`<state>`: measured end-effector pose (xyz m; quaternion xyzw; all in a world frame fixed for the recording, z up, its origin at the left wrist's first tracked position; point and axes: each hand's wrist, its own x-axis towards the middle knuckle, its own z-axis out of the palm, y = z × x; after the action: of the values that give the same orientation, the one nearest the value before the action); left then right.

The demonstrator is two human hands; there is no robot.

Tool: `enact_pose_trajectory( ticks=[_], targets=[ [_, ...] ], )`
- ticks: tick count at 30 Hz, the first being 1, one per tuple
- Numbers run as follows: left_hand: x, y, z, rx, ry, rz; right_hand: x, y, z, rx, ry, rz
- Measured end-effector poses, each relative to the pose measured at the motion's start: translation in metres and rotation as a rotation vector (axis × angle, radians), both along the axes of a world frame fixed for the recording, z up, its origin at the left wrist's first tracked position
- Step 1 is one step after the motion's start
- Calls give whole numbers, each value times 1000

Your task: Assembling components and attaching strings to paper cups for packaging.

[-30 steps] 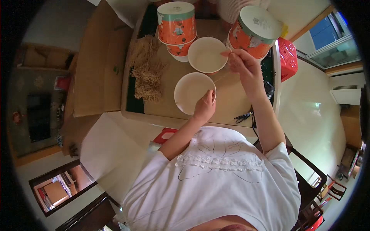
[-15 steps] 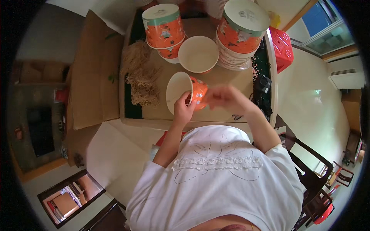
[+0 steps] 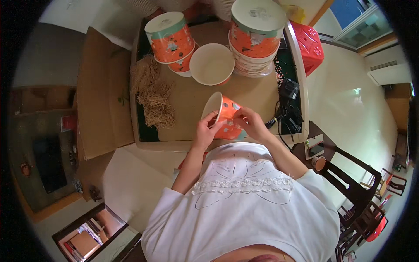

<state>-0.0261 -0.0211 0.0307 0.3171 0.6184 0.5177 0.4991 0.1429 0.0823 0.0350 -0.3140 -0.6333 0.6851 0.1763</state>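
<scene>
Brown sheeting covers the table near the orange tub and red stool.

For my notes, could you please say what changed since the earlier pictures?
The right hand has moved in to the held bucket, now tipped so its orange side shows. The left hand keeps its grip. The fibre bundle and standing bucket stayed put.
</scene>
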Motion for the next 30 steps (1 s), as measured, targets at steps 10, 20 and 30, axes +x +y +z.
enact_pose_trajectory(
  ticks=[10, 20, 30],
  targets=[
    [56, 41, 24, -55, -197, -111, 51, 26, -22, 70, 174, -127],
    [120, 91, 7, -134, -25, -170, 111, 57, -51, -37, 210, -162],
    [121, 101, 0, -150, 69, -165, 110, 71, -49, 37, 286, -234]
  ],
)
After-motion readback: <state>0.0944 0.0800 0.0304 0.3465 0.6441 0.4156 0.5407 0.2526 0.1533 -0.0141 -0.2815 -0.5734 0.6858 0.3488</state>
